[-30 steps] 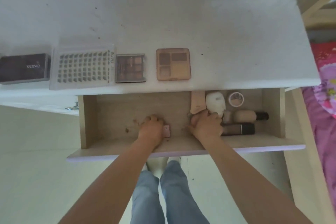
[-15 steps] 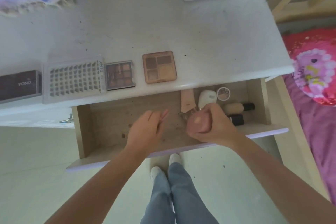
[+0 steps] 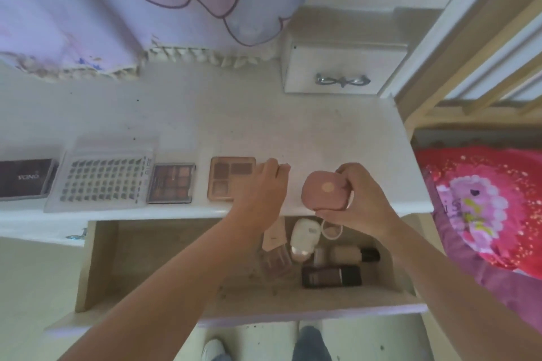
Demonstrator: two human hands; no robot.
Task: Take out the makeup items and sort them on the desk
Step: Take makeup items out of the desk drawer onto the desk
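Note:
My right hand (image 3: 356,199) grips a rounded pink compact (image 3: 324,190) just over the front edge of the white desk (image 3: 205,123). My left hand (image 3: 262,187) rests on the desk with fingers curled down, right beside a tan palette (image 3: 227,177); the small pink item it lifted is hidden under the fingers. On the desk to the left lie an eyeshadow palette (image 3: 171,183), a clear lash tray (image 3: 102,182) and a dark box (image 3: 25,177). The open drawer (image 3: 164,258) holds a white compact (image 3: 303,239), a beige tube (image 3: 274,236), a foundation bottle (image 3: 352,253) and a dark bottle (image 3: 331,275).
A small white cabinet drawer with a metal handle (image 3: 341,79) stands at the desk's back right. A lilac curtain (image 3: 132,9) hangs over the back edge. A wooden bed frame and a pink blanket (image 3: 484,202) lie to the right.
Both hands rose out of the drawer to the desk top. The right hand brought the pink compact up; the left carried a small pink item to the spot beside the tan palette.

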